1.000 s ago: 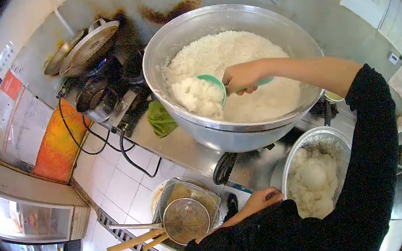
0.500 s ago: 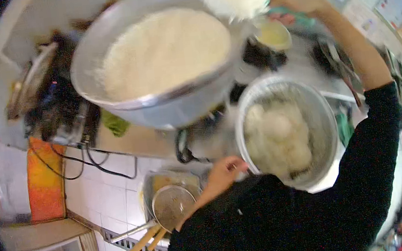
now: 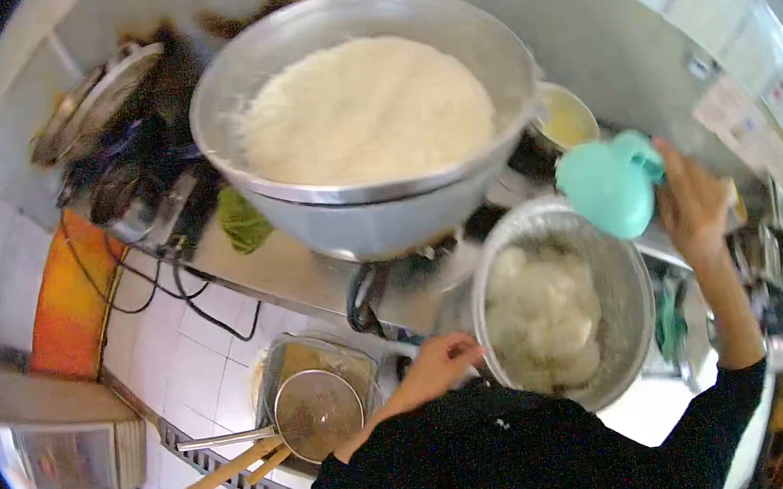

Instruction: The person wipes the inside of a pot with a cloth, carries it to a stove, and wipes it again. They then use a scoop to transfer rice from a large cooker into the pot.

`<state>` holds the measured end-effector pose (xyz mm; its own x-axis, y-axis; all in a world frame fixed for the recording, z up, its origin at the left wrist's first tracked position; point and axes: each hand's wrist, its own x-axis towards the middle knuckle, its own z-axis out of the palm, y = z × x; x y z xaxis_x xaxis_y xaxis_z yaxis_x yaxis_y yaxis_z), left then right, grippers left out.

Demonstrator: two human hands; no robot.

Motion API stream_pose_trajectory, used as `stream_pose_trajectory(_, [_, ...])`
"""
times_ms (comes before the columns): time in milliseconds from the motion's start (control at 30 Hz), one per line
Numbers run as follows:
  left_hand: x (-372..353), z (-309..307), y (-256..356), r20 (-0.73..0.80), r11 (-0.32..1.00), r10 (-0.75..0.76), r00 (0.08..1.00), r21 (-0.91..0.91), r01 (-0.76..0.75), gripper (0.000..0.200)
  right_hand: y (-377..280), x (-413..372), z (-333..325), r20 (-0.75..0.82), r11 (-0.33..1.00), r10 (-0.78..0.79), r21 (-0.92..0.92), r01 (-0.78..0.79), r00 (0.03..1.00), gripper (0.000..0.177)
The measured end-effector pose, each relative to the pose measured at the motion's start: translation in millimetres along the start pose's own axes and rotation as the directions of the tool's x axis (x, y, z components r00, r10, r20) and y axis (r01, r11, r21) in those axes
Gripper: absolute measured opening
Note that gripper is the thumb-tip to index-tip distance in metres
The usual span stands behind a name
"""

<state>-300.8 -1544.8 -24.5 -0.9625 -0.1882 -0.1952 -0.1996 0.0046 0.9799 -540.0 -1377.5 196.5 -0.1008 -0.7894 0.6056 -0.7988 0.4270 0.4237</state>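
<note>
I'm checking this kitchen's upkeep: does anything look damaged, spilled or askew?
Dark brown stains mark the back wall, perhaps scorching, and a black hose or cable dangles loosely over the edge of the counter. I see no clear spill by the smaller rice pot, though blur limits that.

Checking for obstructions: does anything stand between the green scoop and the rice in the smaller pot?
Nothing visible does: the left hand is beside the smaller pot, clear of that line. The green scoop, in the right hand, hides what lies directly behind it.
</note>
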Motion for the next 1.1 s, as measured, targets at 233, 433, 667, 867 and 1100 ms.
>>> stream_pose_trajectory(233, [8, -6, -10, 0.133, 0.985, 0.12, 0.984, 0.107, -0.135, 0.041, -74, 241, 109, 0.193, 0.976, -0.217, 0.079, 0.205, 0.957, 0.036])
stream_pose_trajectory(433, [20, -15, -18, 0.281, 0.985, 0.148, 0.948, 0.039, -0.165, 0.038, -190, 345, 265, 0.229, 0.956, -0.221, 0.245, 0.163, 0.948, 0.017])
stream_pose_trajectory(667, [38, -17, -24, 0.326, 0.96, 0.228, 0.918, 0.082, -0.268, 0.015, -193, 335, 282, 0.401, 0.919, -0.346, 0.328, 0.219, 0.848, 0.015])
stream_pose_trajectory(867, [32, -17, -22, 0.241, 0.948, 0.22, 0.945, 0.178, -0.266, 0.015, -201, 327, 271, 0.425, 0.88, -0.438, 0.383, 0.282, 0.792, 0.016])
stream_pose_trajectory(1100, [27, -11, -33, 0.125, 0.918, 0.273, 0.954, 0.261, -0.297, 0.014, -210, 297, 275, 0.46, 0.803, -0.512, 0.555, 0.216, 0.725, 0.024])
